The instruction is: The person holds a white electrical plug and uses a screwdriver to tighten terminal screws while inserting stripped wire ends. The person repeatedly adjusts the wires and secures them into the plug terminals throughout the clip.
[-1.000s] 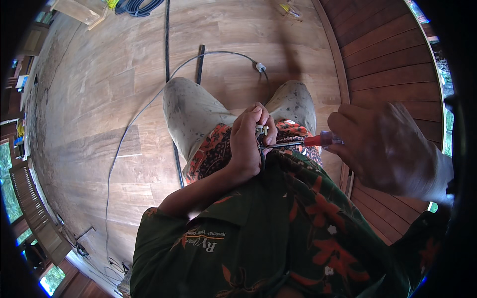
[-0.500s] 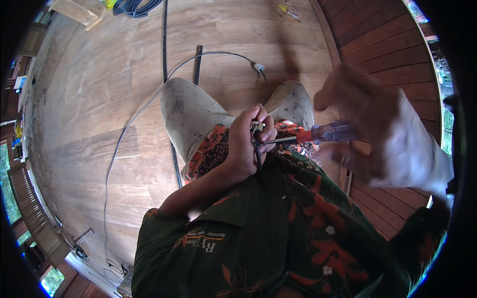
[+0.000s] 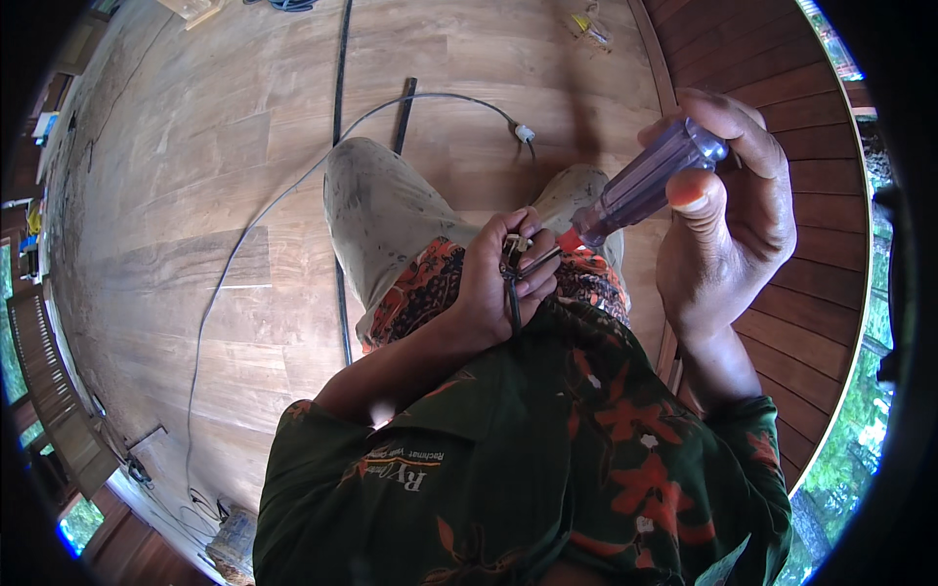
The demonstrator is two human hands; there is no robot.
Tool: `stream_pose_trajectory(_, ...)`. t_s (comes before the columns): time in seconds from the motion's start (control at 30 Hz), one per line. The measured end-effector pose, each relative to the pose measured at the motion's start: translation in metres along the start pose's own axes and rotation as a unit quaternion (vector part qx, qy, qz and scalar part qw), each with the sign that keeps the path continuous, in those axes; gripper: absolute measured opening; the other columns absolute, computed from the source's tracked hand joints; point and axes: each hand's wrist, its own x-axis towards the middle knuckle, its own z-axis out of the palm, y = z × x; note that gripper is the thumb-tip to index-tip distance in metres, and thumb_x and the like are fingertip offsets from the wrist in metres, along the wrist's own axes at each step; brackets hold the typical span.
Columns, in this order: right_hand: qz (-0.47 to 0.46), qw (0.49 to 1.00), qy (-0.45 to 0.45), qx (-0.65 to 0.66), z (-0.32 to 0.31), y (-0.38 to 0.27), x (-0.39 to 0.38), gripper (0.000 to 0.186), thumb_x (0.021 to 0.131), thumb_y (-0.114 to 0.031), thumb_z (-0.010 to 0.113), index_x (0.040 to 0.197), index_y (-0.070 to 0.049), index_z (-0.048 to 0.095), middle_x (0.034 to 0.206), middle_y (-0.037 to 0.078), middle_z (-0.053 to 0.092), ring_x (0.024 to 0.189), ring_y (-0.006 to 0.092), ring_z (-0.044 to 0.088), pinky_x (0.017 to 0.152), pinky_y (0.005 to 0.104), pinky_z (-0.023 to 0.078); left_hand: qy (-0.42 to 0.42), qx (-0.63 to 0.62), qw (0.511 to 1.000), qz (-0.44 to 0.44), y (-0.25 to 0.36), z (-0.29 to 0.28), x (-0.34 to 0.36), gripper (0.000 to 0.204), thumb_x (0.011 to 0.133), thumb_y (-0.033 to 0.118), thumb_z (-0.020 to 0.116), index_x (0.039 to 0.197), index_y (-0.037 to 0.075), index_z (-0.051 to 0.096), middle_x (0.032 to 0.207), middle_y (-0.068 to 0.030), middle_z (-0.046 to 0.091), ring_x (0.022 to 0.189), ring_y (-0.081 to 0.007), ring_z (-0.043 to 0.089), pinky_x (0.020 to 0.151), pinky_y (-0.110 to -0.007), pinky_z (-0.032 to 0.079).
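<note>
My left hand (image 3: 489,283) is closed around a small electrical fitting (image 3: 516,244) with pale and metal parts, held over my lap, and a dark cable (image 3: 514,308) hangs down from it. A screwdriver (image 3: 630,190) with a clear purple and red handle slants down to the fitting, its shaft reaching into my left hand; exactly where the tip rests is hard to make out. At the upper right of my lap, my right hand (image 3: 728,230) grips the handle's upper end between thumb and fingers.
A thin grey cable (image 3: 225,273) curves over the wooden floor (image 3: 147,234) to a white connector (image 3: 524,133). Dark strips (image 3: 405,117) lie beyond my knees, a coiled cable (image 3: 288,5) at the top. Wooden planking (image 3: 801,293) runs along the right; cables and items line the left edge.
My right hand has turned and shifted its grip on the handle, and the screwdriver has swung from nearly level to slanting up to the right. My left hand still holds the fitting.
</note>
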Motion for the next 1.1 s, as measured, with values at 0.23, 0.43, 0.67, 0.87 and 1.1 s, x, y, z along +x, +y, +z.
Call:
stream_pose_trajectory(0.23, 0.038, 0.995, -0.065, 0.071, 0.001, -0.003, -0.002, 0.039, 0.103, -0.023, 0.065, 0.129, 0.005, 0.061, 0.116, 0.021, 0.068, 0.1, 0.0314, 0.074, 0.089, 0.0423, 0.062, 0.04, 0.022, 0.999, -0.008, -0.004, -0.002, -0.002, 0.024, 0.108, 0.028, 0.041, 0.091, 0.014, 0.048, 0.064, 0.0022, 0.043, 0.045, -0.0097, 0.039, 0.047, -0.026, 0.028)
stream_pose_trajectory(0.43, 0.042, 0.986, -0.112, 0.116, -0.01, 0.011, 0.004, 0.046, 0.106, -0.03, 0.059, 0.136, 0.004, 0.056, 0.117, 0.022, 0.068, 0.113, 0.0359, 0.068, 0.101, 0.0496, 0.053, 0.025, 0.005, 1.0, 0.005, -0.005, -0.004, 0.0, 0.026, 0.107, 0.025, 0.04, 0.092, 0.008, 0.053, 0.07, 0.0007, 0.048, 0.046, -0.0077, 0.04, 0.047, -0.026, 0.028)
stream_pose_trajectory(0.67, 0.08, 0.98, -0.132, 0.128, -0.013, 0.011, 0.006, 0.053, 0.105, -0.038, 0.06, 0.139, 0.002, 0.058, 0.111, 0.02, 0.069, 0.11, 0.032, 0.066, 0.101, 0.0452, 0.051, 0.042, 0.021, 0.999, -0.009, -0.007, -0.002, 0.0, 0.025, 0.107, 0.025, 0.041, 0.088, 0.012, 0.051, 0.065, 0.0013, 0.044, 0.045, -0.0093, 0.039, 0.047, -0.027, 0.029)
stream_pose_trajectory(0.87, 0.017, 0.975, -0.138, 0.176, -0.006, 0.014, 0.005, 0.056, 0.106, -0.039, 0.058, 0.141, 0.004, 0.054, 0.11, 0.019, 0.069, 0.11, 0.0324, 0.067, 0.103, 0.0487, 0.051, 0.047, 0.031, 0.998, -0.007, -0.006, 0.001, 0.001, 0.024, 0.108, 0.027, 0.04, 0.089, 0.014, 0.048, 0.064, 0.0016, 0.042, 0.044, -0.0105, 0.038, 0.047, -0.027, 0.028)
stream_pose_trajectory(1.1, 0.102, 0.965, -0.135, 0.201, -0.006, 0.01, 0.004, 0.054, 0.107, -0.039, 0.055, 0.14, 0.004, 0.053, 0.102, 0.018, 0.069, 0.106, 0.0334, 0.067, 0.102, 0.0519, 0.052, 0.054, 0.035, 0.998, -0.016, -0.005, 0.001, 0.003, 0.022, 0.108, 0.028, 0.04, 0.091, 0.016, 0.046, 0.062, 0.0018, 0.04, 0.043, -0.0111, 0.037, 0.046, -0.027, 0.028)
